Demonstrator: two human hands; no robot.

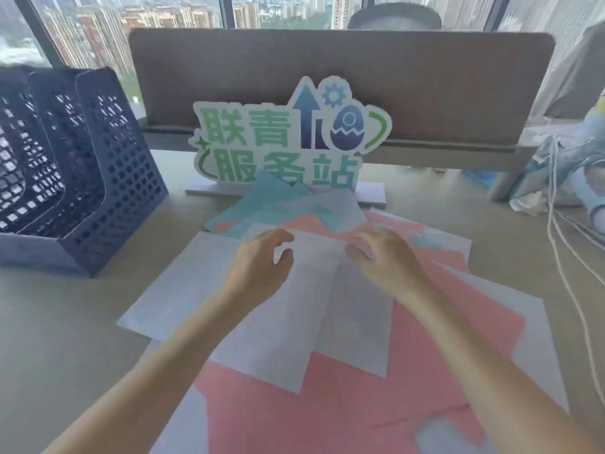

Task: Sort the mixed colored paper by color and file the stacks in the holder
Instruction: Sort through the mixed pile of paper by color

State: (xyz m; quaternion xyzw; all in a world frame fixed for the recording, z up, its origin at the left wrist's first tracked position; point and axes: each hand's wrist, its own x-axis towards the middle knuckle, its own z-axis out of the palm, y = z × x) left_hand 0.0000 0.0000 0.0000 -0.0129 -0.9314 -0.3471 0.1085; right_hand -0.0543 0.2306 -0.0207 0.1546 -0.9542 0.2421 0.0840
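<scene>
Two hands (322, 257) on one white sheet (294, 309), one holder (98, 178) beside

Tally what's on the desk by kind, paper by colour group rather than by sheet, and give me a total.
Paper colours in the mixed pile: 3 (white, pink, teal); overlapping sheets cannot be counted singly.
Holder: 1
Sign: 1
Hands on the paper: 2 (left hand, right hand)
Total: 7

pink paper (343, 404), white paper (271, 322), navy holder (108, 178)
</scene>
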